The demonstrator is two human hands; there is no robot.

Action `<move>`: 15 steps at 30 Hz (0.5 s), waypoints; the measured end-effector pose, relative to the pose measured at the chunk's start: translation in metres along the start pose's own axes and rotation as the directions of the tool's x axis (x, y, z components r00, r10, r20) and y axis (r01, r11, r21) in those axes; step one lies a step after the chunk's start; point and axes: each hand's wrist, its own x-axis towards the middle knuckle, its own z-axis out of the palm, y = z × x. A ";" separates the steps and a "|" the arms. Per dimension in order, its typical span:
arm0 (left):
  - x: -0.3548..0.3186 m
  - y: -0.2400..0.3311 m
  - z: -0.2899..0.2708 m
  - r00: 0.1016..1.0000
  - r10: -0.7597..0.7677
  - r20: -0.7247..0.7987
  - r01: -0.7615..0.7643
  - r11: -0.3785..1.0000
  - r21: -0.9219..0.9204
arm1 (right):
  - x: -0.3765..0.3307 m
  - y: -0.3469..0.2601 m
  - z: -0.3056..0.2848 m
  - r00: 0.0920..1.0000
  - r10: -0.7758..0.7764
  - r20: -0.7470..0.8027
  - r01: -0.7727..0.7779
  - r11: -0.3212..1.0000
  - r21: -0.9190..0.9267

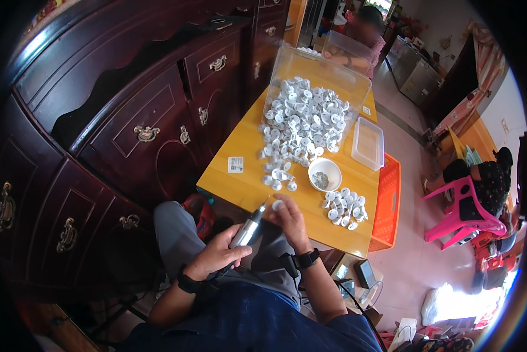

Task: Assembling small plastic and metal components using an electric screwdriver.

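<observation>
My left hand [219,255] grips a slim silver electric screwdriver [249,227], its tip pointing up toward a small white round plastic part [277,205]. My right hand [289,221] pinches that part at the near edge of the yellow wooden table [243,185]. A big heap of the same white parts [298,123] spills from a tipped clear plastic box [325,70]. A smaller group of white parts [345,208] lies to the right of my right hand. A small white bowl [324,173] holding tiny screws stands between the two groups.
A dark red wooden cabinet [128,129] with brass handles runs along the left. A clear lid [368,142] lies at the table's right edge beside an orange crate [386,202]. A person sits at the table's far end [366,29]; another sits on a pink chair [460,205].
</observation>
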 end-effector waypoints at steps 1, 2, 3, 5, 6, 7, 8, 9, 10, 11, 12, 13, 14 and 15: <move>0.000 0.000 0.000 1.000 -0.002 -0.003 0.002 1.000 0.007 | 0.002 0.000 -0.001 1.000 0.000 0.000 0.000 1.000 0.001; 0.000 0.000 0.000 1.000 -0.004 -0.004 0.004 1.000 0.008 | 0.002 -0.001 -0.001 1.000 0.021 0.010 -0.021 1.000 0.001; 0.000 0.000 0.000 1.000 -0.004 -0.007 0.004 1.000 0.009 | 0.003 -0.003 -0.001 0.999 0.042 0.019 -0.042 0.999 0.000; 0.000 0.001 0.001 1.000 -0.007 -0.007 0.007 1.000 0.011 | 0.005 -0.002 -0.002 0.999 0.040 0.021 -0.040 0.999 -0.008; 0.000 0.001 0.001 1.000 -0.001 -0.003 0.001 1.000 0.004 | 0.006 -0.002 -0.003 0.999 0.038 0.024 -0.038 0.999 -0.019; 0.001 0.001 0.002 1.000 0.004 0.000 -0.004 1.000 -0.002 | 0.009 0.000 -0.004 0.999 0.037 0.021 -0.037 0.999 -0.017; 0.001 0.001 0.002 1.000 0.003 0.002 -0.003 1.000 0.000 | 0.012 0.002 -0.004 0.999 -0.034 0.013 0.035 0.991 -0.126; 0.002 -0.001 0.002 1.000 0.001 0.013 -0.001 1.000 -0.001 | 0.015 0.003 -0.004 0.994 -0.105 0.013 0.105 0.966 -0.235; 0.003 -0.002 0.002 1.000 -0.002 0.024 0.002 1.000 -0.003 | 0.016 0.004 -0.005 0.994 -0.106 0.012 0.106 0.967 -0.234; 0.003 -0.003 0.002 1.000 -0.003 0.023 0.003 1.000 -0.002 | 0.016 0.002 -0.003 0.993 -0.117 -0.006 0.111 0.953 -0.283; 0.003 -0.003 0.001 1.000 -0.005 0.023 0.005 1.000 0.008 | 0.016 0.001 -0.001 0.991 -0.129 -0.023 0.114 0.936 -0.333; 0.003 -0.004 0.001 1.000 -0.008 0.022 0.007 1.000 0.019 | 0.017 0.004 0.000 0.991 -0.128 -0.023 0.114 0.937 -0.331; 0.003 -0.004 0.002 1.000 -0.009 0.023 0.008 1.000 0.019 | 0.017 0.007 0.000 0.979 -0.198 -0.042 0.174 0.929 -0.328; 0.004 -0.003 0.002 1.000 -0.008 0.022 0.008 1.000 0.020 | 0.018 0.009 0.000 0.962 -0.267 -0.062 0.234 0.916 -0.326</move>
